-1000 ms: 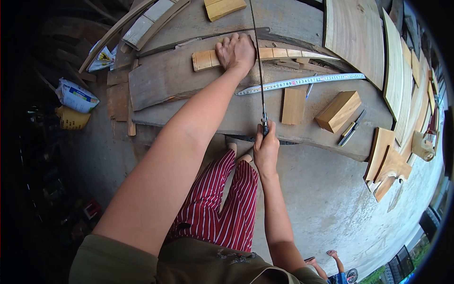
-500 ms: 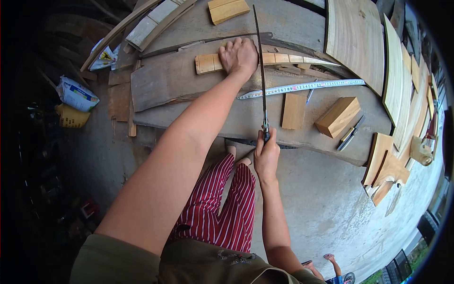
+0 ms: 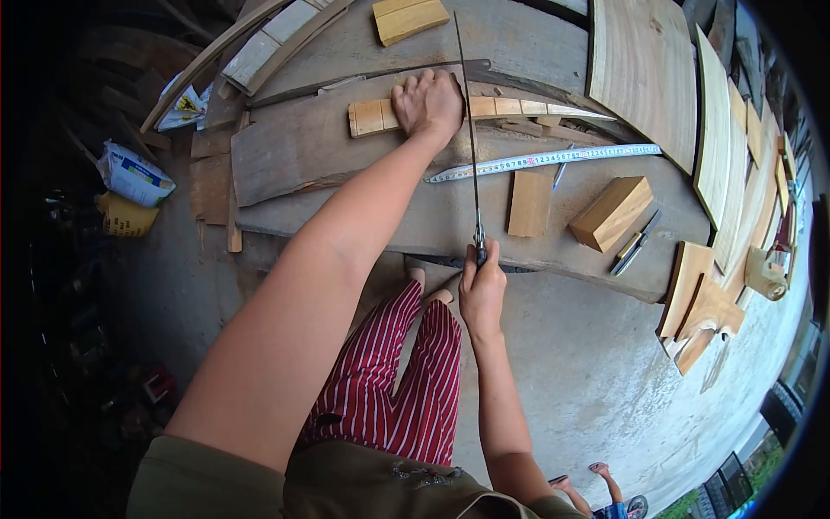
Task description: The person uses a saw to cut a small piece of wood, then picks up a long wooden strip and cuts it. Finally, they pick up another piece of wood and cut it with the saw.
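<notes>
My left hand (image 3: 426,101) presses flat on a long pale wood strip (image 3: 519,108) that lies across a weathered plank (image 3: 294,156). My right hand (image 3: 482,290) grips the handle of a hand saw (image 3: 469,121) at the near edge of the boards. The thin saw blade runs away from me and crosses the strip just right of my left hand. A metal tape measure (image 3: 553,158) lies stretched out on the plank to the right of the blade.
A flat wood piece (image 3: 529,204) and a thick wood block (image 3: 610,214) lie right of the saw, a folding knife (image 3: 634,244) beside them. Curved boards (image 3: 718,138) and offcuts (image 3: 705,303) fill the right side. Another block (image 3: 410,17) sits at the top. Bags (image 3: 134,177) lie left.
The saw has moved back and forth along its length across the strip. My left hand has stayed pressed on the strip, and the view shifted slightly.
</notes>
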The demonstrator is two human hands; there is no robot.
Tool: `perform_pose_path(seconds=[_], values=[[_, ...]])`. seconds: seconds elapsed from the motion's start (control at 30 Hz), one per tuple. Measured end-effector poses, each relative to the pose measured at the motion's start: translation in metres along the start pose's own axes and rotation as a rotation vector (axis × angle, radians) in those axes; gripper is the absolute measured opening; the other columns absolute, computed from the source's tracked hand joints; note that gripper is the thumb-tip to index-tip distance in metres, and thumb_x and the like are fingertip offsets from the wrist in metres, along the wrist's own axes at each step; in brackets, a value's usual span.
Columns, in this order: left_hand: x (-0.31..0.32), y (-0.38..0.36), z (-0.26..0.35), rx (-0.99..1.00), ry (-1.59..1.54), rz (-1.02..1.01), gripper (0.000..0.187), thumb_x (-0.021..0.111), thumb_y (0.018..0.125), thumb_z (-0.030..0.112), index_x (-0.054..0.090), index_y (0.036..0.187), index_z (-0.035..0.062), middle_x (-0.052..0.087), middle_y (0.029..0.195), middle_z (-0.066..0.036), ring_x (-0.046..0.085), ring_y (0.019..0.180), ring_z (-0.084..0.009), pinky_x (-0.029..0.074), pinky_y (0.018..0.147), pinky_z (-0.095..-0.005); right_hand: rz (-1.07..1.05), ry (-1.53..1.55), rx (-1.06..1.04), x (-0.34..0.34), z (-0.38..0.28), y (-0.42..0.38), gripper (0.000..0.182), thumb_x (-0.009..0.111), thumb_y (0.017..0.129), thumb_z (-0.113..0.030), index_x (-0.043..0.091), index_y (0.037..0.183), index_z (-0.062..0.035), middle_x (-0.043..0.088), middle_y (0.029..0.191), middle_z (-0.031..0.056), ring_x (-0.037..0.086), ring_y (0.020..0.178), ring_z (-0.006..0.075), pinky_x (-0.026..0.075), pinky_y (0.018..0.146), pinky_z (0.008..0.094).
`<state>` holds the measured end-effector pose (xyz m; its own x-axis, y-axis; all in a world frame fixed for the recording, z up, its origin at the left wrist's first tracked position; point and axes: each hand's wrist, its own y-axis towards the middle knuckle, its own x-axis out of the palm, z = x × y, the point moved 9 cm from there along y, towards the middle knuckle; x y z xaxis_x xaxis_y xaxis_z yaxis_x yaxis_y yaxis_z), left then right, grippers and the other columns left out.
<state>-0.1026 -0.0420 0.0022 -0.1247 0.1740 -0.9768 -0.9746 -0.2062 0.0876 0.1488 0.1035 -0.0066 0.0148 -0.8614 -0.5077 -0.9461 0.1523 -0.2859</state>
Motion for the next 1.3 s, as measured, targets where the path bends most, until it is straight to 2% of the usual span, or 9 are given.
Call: perform_pose_path(seconds=[0.1, 0.17, 0.37, 0.6, 0.87, 1.03, 1.13, 1.27, 1.3], values=[[-0.008, -0.001, 0.001, 0.022, -0.005, 0.078, 0.026, 0.045, 0.092, 0.022, 0.069, 0.086, 0.0146, 0.064, 0.094, -0.002, 0.056, 0.096, -0.0193, 0.035, 0.088, -0.0359, 0.058, 0.051, -0.058, 0.006, -0.013, 0.017, 0.021, 0.054, 0.097, -0.007, 0.048, 0.116, -0.0002, 0.06, 0.076, 0.0274, 0.06, 0.069, 0.0473, 0.046, 0.059, 0.0467], [-0.002, 0.001, 0.0, -0.02, 0.009, -0.074, 0.031, 0.043, 0.096, 0.028, 0.07, 0.094, 0.0136, 0.066, 0.104, -0.005, 0.059, 0.105, -0.0224, 0.038, 0.091, -0.0395, 0.034, 0.09, 0.029, 0.002, -0.004, -0.004, 0.026, 0.056, 0.091, -0.005, 0.049, 0.115, -0.002, 0.063, 0.081, 0.027, 0.062, 0.075, 0.0476, 0.047, 0.063, 0.054], [-0.002, 0.001, -0.002, -0.022, 0.012, -0.018, 0.032, 0.042, 0.097, 0.029, 0.069, 0.095, 0.0133, 0.065, 0.105, -0.004, 0.058, 0.105, -0.0221, 0.037, 0.091, -0.0388, -0.058, 0.03, 0.146, -0.004, 0.046, -0.084, 0.034, 0.056, 0.091, -0.003, 0.05, 0.124, -0.003, 0.065, 0.089, 0.0293, 0.065, 0.087, 0.0464, 0.053, 0.071, 0.0479], [-0.002, 0.001, -0.001, -0.024, -0.006, -0.049, 0.031, 0.044, 0.096, 0.029, 0.069, 0.089, 0.013, 0.064, 0.1, -0.004, 0.058, 0.101, -0.0211, 0.036, 0.09, -0.0373, -0.005, 0.05, 0.072, 0.011, -0.012, 0.02, 0.024, 0.055, 0.095, -0.006, 0.05, 0.117, 0.0005, 0.062, 0.082, 0.0296, 0.063, 0.076, 0.0484, 0.048, 0.062, 0.0505], [-0.002, 0.002, -0.001, -0.022, -0.037, -0.012, 0.029, 0.044, 0.094, 0.023, 0.071, 0.093, 0.0118, 0.066, 0.105, -0.006, 0.057, 0.104, -0.0221, 0.035, 0.093, -0.0377, -0.011, 0.031, 0.105, -0.013, 0.036, -0.091, 0.021, 0.054, 0.096, -0.007, 0.05, 0.116, -0.0014, 0.063, 0.082, 0.0291, 0.063, 0.076, 0.0475, 0.048, 0.062, 0.0491], [0.0, 0.0, -0.001, -0.005, -0.004, -0.011, 0.03, 0.044, 0.097, 0.03, 0.069, 0.093, 0.0134, 0.065, 0.099, -0.004, 0.058, 0.1, -0.0217, 0.037, 0.089, -0.0376, 0.015, 0.065, 0.029, 0.004, -0.001, 0.001, 0.024, 0.054, 0.096, -0.008, 0.05, 0.119, -0.0016, 0.062, 0.078, 0.0283, 0.064, 0.074, 0.0469, 0.048, 0.061, 0.0492], [-0.001, 0.002, -0.003, -0.009, -0.006, 0.006, 0.03, 0.044, 0.096, 0.029, 0.069, 0.093, 0.0134, 0.065, 0.099, -0.003, 0.058, 0.1, -0.0216, 0.037, 0.089, -0.0373, -0.009, 0.047, 0.075, 0.009, -0.003, 0.01, 0.026, 0.054, 0.095, -0.006, 0.049, 0.12, -0.0017, 0.062, 0.078, 0.0285, 0.064, 0.075, 0.047, 0.049, 0.062, 0.0489], [0.0, 0.002, -0.001, -0.017, 0.001, -0.016, 0.03, 0.044, 0.096, 0.03, 0.069, 0.094, 0.0136, 0.065, 0.101, -0.003, 0.058, 0.101, -0.0215, 0.037, 0.089, -0.0375, 0.013, 0.08, 0.036, -0.006, 0.026, -0.066, 0.027, 0.054, 0.094, -0.005, 0.05, 0.12, -0.0021, 0.063, 0.078, 0.0279, 0.064, 0.075, 0.0469, 0.049, 0.062, 0.049], [0.0, 0.002, -0.002, -0.016, 0.009, -0.005, 0.03, 0.043, 0.096, 0.03, 0.069, 0.094, 0.0136, 0.065, 0.101, -0.003, 0.058, 0.101, -0.0216, 0.037, 0.089, -0.0376, 0.024, 0.057, 0.031, -0.008, 0.036, -0.085, 0.021, 0.054, 0.096, -0.006, 0.049, 0.116, -0.002, 0.06, 0.076, 0.0266, 0.061, 0.07, 0.0462, 0.047, 0.058, 0.045]])
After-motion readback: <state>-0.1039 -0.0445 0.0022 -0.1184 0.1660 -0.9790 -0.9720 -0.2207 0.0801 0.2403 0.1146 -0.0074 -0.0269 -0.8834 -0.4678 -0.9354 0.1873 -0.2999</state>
